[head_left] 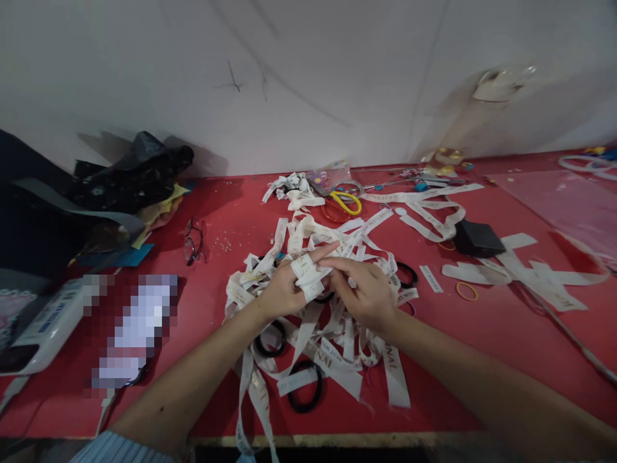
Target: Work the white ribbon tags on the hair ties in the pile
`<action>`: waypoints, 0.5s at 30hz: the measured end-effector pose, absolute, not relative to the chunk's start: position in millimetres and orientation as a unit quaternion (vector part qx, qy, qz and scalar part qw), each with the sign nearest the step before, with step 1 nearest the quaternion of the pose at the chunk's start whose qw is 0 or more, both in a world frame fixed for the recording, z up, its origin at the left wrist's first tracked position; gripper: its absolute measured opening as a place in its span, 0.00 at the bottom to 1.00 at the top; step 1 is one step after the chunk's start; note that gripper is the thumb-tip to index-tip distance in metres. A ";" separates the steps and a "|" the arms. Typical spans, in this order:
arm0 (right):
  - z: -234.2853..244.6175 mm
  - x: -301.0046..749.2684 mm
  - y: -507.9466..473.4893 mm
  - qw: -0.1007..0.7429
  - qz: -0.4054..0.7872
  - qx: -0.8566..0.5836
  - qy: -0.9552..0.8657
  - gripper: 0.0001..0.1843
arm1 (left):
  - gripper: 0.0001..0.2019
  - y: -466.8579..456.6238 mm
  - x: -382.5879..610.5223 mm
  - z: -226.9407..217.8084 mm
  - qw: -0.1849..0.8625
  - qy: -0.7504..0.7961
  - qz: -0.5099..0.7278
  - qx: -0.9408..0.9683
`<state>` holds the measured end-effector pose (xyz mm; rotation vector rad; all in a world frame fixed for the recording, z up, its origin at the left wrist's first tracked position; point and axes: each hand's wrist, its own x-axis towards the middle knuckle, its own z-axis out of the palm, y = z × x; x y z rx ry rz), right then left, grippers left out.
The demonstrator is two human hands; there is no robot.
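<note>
A person's bare hands met over a loose, tangled heap of printed ribbon (332, 363) at the middle of a smooth red counter (207, 299). A strip of white ribbon (308, 276), flat and soft-looking with gold lettering, was wrapped around the fingers of the left hand (284, 289), whose forefinger pointed straight out; whether its grip was closed could not be told, as the underside was hidden. The right hand (369, 292) curled beside it, its grip pinched on the ribbon near the left fingers. Round black hair ties (319, 386) lay among the flat, twisted loops. Behind the heap were scissors (357, 207) with a yellow handle loop; to the right, a blocky black object (479, 238) and a thin yellow elastic band (475, 294). To the left rested thin-framed eyeglasses (193, 241) and crinkled, glossy black plastic (130, 173).
</note>
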<state>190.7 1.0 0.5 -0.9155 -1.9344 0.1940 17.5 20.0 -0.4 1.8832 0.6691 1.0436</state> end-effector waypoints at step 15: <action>3.4 177.5 -12.8 0.464 0.080 -0.296 -0.831 0.06 | 0.22 15.9 20.3 -1.4 0.524 0.338 0.522 0.582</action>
